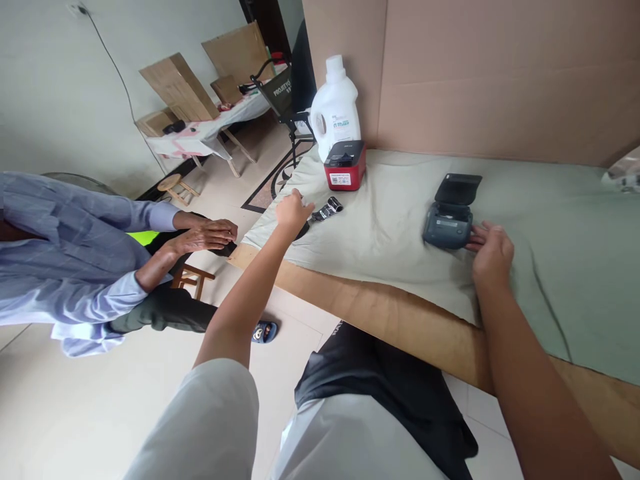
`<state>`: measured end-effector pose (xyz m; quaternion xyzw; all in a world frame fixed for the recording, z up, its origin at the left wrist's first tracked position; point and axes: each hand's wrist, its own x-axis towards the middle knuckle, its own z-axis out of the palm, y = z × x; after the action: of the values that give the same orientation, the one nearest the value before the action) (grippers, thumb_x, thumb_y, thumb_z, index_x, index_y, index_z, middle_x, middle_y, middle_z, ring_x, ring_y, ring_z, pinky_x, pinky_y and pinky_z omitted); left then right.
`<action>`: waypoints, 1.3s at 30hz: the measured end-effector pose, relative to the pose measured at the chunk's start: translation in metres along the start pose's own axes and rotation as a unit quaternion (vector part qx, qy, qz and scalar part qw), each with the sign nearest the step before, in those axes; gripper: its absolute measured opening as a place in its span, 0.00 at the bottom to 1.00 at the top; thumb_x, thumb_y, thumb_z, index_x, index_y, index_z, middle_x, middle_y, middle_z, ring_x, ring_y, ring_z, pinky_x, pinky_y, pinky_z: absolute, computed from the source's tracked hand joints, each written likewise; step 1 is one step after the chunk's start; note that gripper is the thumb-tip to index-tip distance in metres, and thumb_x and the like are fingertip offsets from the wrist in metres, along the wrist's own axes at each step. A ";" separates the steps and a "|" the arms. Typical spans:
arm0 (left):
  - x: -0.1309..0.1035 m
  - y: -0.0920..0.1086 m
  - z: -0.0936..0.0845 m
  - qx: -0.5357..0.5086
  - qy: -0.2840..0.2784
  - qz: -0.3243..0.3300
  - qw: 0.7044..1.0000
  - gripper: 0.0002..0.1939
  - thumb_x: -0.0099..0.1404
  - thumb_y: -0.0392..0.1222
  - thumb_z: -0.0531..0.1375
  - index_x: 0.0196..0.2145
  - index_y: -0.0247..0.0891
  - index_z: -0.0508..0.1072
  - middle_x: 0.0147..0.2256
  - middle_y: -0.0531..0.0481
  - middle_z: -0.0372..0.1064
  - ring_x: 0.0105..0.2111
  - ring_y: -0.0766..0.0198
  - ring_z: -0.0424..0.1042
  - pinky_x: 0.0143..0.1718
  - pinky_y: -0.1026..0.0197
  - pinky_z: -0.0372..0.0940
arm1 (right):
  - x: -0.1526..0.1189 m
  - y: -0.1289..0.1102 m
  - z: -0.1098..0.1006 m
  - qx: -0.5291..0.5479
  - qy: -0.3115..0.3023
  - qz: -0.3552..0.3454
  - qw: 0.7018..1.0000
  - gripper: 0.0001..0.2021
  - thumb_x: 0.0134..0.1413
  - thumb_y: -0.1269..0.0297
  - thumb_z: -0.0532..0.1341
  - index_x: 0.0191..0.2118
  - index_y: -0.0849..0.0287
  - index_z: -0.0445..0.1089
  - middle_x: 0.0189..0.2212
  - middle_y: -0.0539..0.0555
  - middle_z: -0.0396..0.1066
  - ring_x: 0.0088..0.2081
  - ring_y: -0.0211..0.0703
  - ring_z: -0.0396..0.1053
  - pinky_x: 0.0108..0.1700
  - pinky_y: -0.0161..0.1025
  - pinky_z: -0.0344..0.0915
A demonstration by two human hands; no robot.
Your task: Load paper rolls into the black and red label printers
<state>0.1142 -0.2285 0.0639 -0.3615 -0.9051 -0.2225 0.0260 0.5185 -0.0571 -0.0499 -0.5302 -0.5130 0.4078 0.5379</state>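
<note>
My right hand (pixel 494 253) is at the right side of a small dark label printer (pixel 447 227), its fingers bent against the casing. The printer's lid (pixel 459 189) stands raised at the back, and it rests on the cloth. Further left, my left hand (pixel 294 213) is closed over the cloth near the table's left end. A shiny black strip with pale markings (pixel 329 209) lies by its fingertips, and a dark rounded piece shows just below the hand. What those fingers hold is hidden.
Behind my left hand stand a red and black box-shaped device (pixel 345 175) and a white jug-like bottle (pixel 336 107). A cardboard panel (pixel 490 80) rises along the back. Another person's hands (pixel 207 237) are at the left, close to the table's wooden edge (pixel 350 293).
</note>
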 end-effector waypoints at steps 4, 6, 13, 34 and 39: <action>-0.012 0.008 0.008 0.031 0.015 0.003 0.999 0.17 0.68 0.45 0.63 0.53 0.39 0.72 0.44 0.37 0.77 0.51 0.40 0.76 0.50 0.49 0.67 | -0.001 -0.003 -0.001 0.001 -0.005 -0.006 1.000 0.23 0.71 0.55 0.48 0.53 0.64 0.75 0.46 0.65 0.80 0.36 0.43 0.74 0.36 0.40 0.70; -0.022 0.009 0.010 0.029 0.030 0.018 0.999 0.17 0.70 0.44 0.61 0.55 0.39 0.71 0.46 0.37 0.77 0.51 0.42 0.77 0.50 0.51 0.68 | -0.001 -0.002 -0.001 0.002 -0.006 -0.005 1.000 0.22 0.71 0.57 0.48 0.53 0.64 0.74 0.46 0.65 0.80 0.35 0.43 0.74 0.35 0.40 0.70; -0.067 0.012 0.019 0.099 0.007 0.016 0.995 0.16 0.74 0.44 0.54 0.55 0.38 0.69 0.54 0.34 0.72 0.49 0.43 0.77 0.45 0.53 0.68 | -0.001 0.000 0.000 0.005 -0.008 -0.012 1.000 0.21 0.71 0.61 0.48 0.51 0.66 0.75 0.45 0.64 0.80 0.34 0.39 0.74 0.34 0.37 0.68; -0.084 0.006 0.052 0.151 -0.025 -0.044 0.987 0.18 0.78 0.49 0.53 0.59 0.37 0.65 0.58 0.35 0.70 0.48 0.48 0.80 0.43 0.55 0.72 | 0.003 0.006 -0.002 0.014 -0.013 -0.039 0.999 0.16 0.65 0.61 0.52 0.43 0.62 0.76 0.40 0.57 0.78 0.32 0.38 0.73 0.33 0.35 0.68; -0.095 0.005 0.044 0.132 -0.004 -0.042 0.990 0.25 0.75 0.57 0.57 0.59 0.37 0.67 0.58 0.34 0.69 0.47 0.45 0.80 0.40 0.54 0.70 | 0.006 0.009 -0.003 0.013 -0.018 -0.041 0.999 0.16 0.63 0.59 0.52 0.42 0.61 0.76 0.39 0.57 0.78 0.33 0.38 0.72 0.33 0.37 0.68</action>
<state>0.1930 -0.2677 0.0069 -0.3174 -0.9410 -0.1003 0.0605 0.5233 -0.0505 -0.0578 -0.4945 -0.5386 0.4012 0.5517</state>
